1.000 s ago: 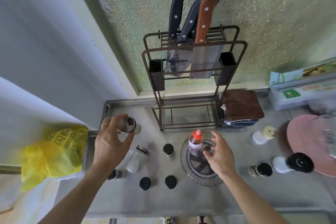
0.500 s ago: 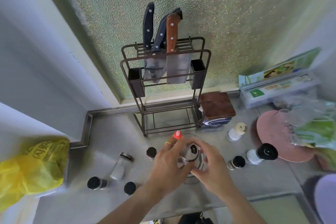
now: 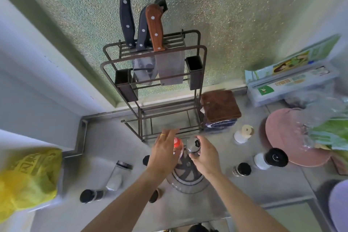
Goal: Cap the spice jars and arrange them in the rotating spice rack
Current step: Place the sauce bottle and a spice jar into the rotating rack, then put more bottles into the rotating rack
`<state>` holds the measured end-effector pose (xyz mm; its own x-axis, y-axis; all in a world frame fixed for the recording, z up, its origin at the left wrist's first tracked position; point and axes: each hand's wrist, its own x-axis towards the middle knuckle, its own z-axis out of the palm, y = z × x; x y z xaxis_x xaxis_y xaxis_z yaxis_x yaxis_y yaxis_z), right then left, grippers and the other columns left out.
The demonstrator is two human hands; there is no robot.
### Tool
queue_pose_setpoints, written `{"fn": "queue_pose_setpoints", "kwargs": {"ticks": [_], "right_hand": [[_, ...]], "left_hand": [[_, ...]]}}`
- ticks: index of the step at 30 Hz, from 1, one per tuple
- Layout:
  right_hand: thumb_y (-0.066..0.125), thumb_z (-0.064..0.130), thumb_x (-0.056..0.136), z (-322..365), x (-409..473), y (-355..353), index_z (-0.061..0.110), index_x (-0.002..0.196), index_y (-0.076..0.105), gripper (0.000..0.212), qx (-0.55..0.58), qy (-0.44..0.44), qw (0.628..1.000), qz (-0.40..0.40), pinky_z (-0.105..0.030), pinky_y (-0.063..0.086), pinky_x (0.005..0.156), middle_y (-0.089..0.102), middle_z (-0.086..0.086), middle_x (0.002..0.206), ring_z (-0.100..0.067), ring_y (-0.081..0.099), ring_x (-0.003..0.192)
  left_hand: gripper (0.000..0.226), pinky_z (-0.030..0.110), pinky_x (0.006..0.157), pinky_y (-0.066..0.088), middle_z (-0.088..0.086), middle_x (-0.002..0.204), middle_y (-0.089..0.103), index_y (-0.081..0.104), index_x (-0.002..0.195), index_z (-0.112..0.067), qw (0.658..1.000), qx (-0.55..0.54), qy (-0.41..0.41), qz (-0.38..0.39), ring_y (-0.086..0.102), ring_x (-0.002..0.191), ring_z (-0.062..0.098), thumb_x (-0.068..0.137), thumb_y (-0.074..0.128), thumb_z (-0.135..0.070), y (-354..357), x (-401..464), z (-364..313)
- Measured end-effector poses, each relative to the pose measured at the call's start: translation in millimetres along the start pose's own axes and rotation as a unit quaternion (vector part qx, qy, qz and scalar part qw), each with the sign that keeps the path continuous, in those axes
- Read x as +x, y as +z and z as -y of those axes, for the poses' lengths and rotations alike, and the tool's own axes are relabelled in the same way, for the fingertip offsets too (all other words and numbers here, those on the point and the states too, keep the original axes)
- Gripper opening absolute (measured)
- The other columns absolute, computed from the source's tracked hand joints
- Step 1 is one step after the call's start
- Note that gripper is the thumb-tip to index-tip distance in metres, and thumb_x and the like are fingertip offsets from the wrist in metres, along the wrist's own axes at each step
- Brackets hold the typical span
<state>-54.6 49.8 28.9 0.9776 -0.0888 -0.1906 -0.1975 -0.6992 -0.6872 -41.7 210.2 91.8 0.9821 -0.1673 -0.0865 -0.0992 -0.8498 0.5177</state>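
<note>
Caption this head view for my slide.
Right hand lowers a steel-lidded jar over the round rotating rack.

The rotating rack (image 3: 188, 177) sits on the tabletop (image 3: 244, 194) near the middle, with the knife rack (image 3: 152, 88) behind it by the far wall. Left of it lie a tipped jar (image 3: 117, 175) and loose caps (image 3: 146, 160). To its right stand three jars (image 3: 242, 169), and a folded cloth (image 3: 220, 105) lies farther back.

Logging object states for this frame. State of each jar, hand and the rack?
silver-capped jar: capped, held over the rack
right hand: gripping that jar
left hand: open, beside the red-capped bottle
red-capped bottle: capped, upright on the rack
rotating rack: mostly unfilled
clear jar: uncapped, lying down
black-capped jar: capped, upright
</note>
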Motion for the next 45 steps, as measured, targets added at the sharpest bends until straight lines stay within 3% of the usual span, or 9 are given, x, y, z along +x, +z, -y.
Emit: {"fn": "queue_pose_setpoints", "kwargs": {"ticks": [5,13,18,25,28,31,34,38,45], "right_hand": [[0.082,0.016,0.076,-6,13,12,0.019,0.121,0.055,0.053,-0.009,-0.009,1.000,-0.001,-0.035,0.054,0.089,0.068,0.000,0.111,-0.022,0.066,0.102],[0.082,0.019,0.078,-18,19,16,0.017,0.132,0.050,0.063,-0.028,-0.027,0.999,0.012,-0.036,0.052,0.096,0.064,-0.004,0.124,-0.026,0.061,0.115],[0.078,0.021,0.085,-20,6,-15,0.022,0.150,0.034,0.079,-0.038,-0.018,0.999,0.015,-0.031,0.043,0.108,0.049,0.000,0.149,-0.020,0.049,0.136],[0.080,0.008,0.075,-73,-2,-127,0.016,0.124,0.059,0.054,-0.042,0.000,0.985,-0.168,-0.042,0.053,0.084,0.065,-0.005,0.118,-0.031,0.063,0.104],[0.083,0.011,0.073,-95,18,-154,0.014,0.126,0.058,0.058,-0.084,0.020,0.985,-0.151,-0.042,0.051,0.084,0.065,-0.010,0.120,-0.036,0.062,0.106],[0.080,0.022,0.080,-107,43,-158,0.022,0.143,0.044,0.073,-0.142,0.053,0.987,-0.047,-0.041,0.049,0.094,0.055,-0.008,0.137,-0.033,0.056,0.120],[0.073,0.022,0.086,-116,59,-148,0.022,0.139,0.043,0.061,-0.190,0.055,0.980,0.023,-0.036,0.050,0.084,0.057,-0.008,0.126,-0.030,0.061,0.110],[0.070,0.014,0.086,-116,55,-146,0.018,0.115,0.054,0.034,-0.167,0.043,0.985,-0.008,-0.038,0.051,0.077,0.064,-0.007,0.108,-0.030,0.065,0.096],[0.085,0.022,0.075,-62,8,-147,0.022,0.117,0.060,0.049,-0.046,-0.057,0.997,-0.036,-0.038,0.055,0.082,0.069,0.003,0.111,-0.022,0.066,0.096]], "left_hand": [[0.043,0.025,0.092,0.047,-0.005,0.115,0.064,0.056,0.119,-0.025,0.995,0.066,-0.027,0.074,0.062,0.105,0.016,0.084,0.072,-0.005,17,17,9],[0.025,0.038,0.081,0.059,-0.004,0.100,0.071,0.065,0.105,-0.022,0.999,0.026,-0.042,0.008,0.068,0.088,0.018,0.084,0.078,-0.021,26,25,8],[0.053,0.040,0.094,0.057,-0.002,0.125,0.064,0.047,0.134,-0.028,0.998,0.040,-0.038,-0.008,0.064,0.111,0.020,0.088,0.074,-0.032,16,16,-2],[0.057,0.034,0.109,0.043,-0.006,0.142,0.050,0.046,0.139,-0.028,0.994,0.043,0.105,-0.002,0.049,0.129,0.017,0.087,0.069,-0.030,30,41,-92],[0.056,0.030,0.106,0.044,-0.007,0.141,0.050,0.046,0.138,-0.028,0.991,0.032,0.128,0.031,0.050,0.128,0.016,0.088,0.070,-0.026,56,57,-130],[0.054,0.031,0.103,0.045,-0.002,0.139,0.052,0.049,0.135,-0.024,0.994,0.015,0.090,0.058,0.051,0.127,0.020,0.086,0.070,-0.017,82,69,-145],[0.056,0.034,0.104,0.042,0.003,0.140,0.053,0.046,0.140,-0.022,0.994,0.005,0.047,0.099,0.050,0.129,0.026,0.089,0.065,-0.009,104,72,-150],[0.058,0.038,0.107,0.040,0.009,0.144,0.054,0.038,0.149,-0.020,0.987,-0.019,-0.005,0.157,0.050,0.132,0.029,0.095,0.056,-0.010,117,68,-151],[0.045,0.030,0.102,0.050,-0.007,0.126,0.062,0.050,0.134,-0.025,0.971,-0.189,-0.094,0.115,0.060,0.118,0.011,0.096,0.044,0.000,77,10,-139]]}}
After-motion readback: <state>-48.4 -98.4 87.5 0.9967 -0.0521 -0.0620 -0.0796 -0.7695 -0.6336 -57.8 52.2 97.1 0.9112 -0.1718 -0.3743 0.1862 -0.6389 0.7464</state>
